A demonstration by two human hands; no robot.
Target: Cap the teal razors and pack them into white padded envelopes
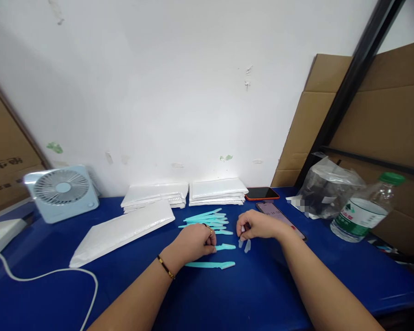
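Observation:
My left hand has its fingers closed on a teal eyebrow razor, whose blade end points right. A second eyebrow razor lies flat just in front of it, partly behind my wrist. Beyond my left hand several more teal razors lie in an overlapping group. My right hand is pinched, fingertips down, at small translucent blade caps. One cap rests on the table below the fingers; another shows at the fingertips.
White padded mailers lie stacked by the wall, with a single mailer slanting at left. A small fan and white cable are at left. Two phones, a bagged cup and a water bottle stand at right.

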